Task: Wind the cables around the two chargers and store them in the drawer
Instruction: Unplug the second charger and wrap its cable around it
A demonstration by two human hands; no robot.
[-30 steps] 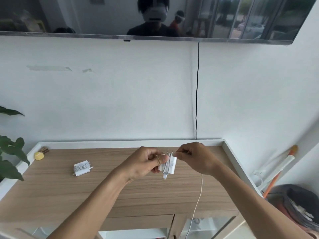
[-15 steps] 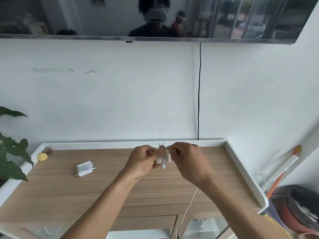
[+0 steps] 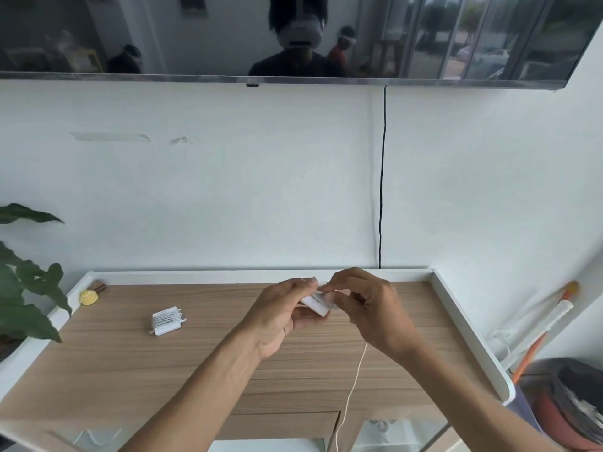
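A wood-topped cabinet (image 3: 195,370) with a raised white rim stands against a white wall, under a television (image 3: 130,37) with a black cord (image 3: 382,177) hanging from it. Above the middle of the top, the left hand (image 3: 280,318) grips a white charger (image 3: 315,305) with curled fingers. The right hand (image 3: 368,311) touches its far end, thumb and forefinger pinching the white cable (image 3: 354,383), which trails down over the front edge. A wound charger (image 3: 166,322) lies toward the left edge. A small yellow thing (image 3: 88,297) sits in the back left corner, beside a plant (image 3: 26,298).

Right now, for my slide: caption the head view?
Left hand holds a charger, right hand pinches its cable; a wound charger lies on the cabinet.
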